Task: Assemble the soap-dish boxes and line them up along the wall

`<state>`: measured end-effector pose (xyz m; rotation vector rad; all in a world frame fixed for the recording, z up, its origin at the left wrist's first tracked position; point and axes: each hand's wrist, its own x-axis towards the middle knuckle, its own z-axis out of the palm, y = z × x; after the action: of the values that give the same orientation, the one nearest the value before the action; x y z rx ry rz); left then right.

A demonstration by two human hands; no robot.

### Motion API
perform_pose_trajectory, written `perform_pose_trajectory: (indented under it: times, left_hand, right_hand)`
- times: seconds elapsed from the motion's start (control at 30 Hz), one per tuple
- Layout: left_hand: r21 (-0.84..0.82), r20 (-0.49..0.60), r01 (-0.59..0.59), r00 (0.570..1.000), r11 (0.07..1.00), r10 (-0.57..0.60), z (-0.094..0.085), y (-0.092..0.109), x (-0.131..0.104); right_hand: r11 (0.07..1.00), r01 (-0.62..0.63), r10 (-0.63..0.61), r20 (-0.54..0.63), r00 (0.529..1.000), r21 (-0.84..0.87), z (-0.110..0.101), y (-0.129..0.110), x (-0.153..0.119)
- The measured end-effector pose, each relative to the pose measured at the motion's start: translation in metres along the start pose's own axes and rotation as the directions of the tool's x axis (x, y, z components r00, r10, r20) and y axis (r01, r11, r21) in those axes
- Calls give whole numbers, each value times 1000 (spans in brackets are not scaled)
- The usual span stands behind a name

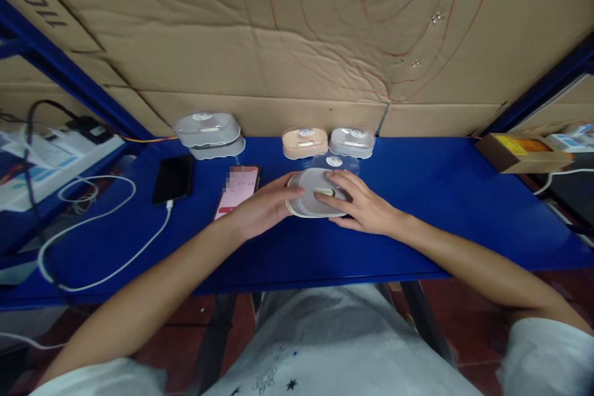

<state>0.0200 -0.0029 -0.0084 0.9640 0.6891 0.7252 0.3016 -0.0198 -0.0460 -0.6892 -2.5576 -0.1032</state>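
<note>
Both of my hands hold a grey oval box [309, 201] above the blue table [278, 253]. My left hand [273, 201] grips the box's left end, its thumb on the top. My right hand [359, 201] wraps round the right end, with fingers lying over the top near a pale oval piece in the middle. Just behind the box lies a clear lid [335, 162] with a round white sticker, partly hidden by the box and my right hand.
A peach box [305, 143] and a grey box [351, 143] stand at the back, with stacked grey boxes [208, 131] further left. A lit phone [239, 184], a black phone [172, 179] with a white cable [134, 266], and a cardboard box [520, 158] are around.
</note>
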Motion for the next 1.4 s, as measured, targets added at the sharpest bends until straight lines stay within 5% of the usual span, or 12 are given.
perform_pose_trajectory:
  times: [0.57,0.87,1.07,1.4]
  left_hand:
    - [-205,-10,113,993,972,-118,4,-4,4]
    - [-221,-121,61,989,973,-89,2,-6,7]
    - [-154,-78,-12,997,988,0,9,-10,4]
    - [-138,-37,-56,998,989,52,5,-14,9]
  right_hand:
    - [994,-77,77,9,997,73,6,-5,-2]
    - [997,-37,35,-30,999,-67,6,-6,-2]
    - [997,-28,32,45,999,-75,9,-6,-1]
    - [999,-45,45,12,999,-13,9,-1,-3]
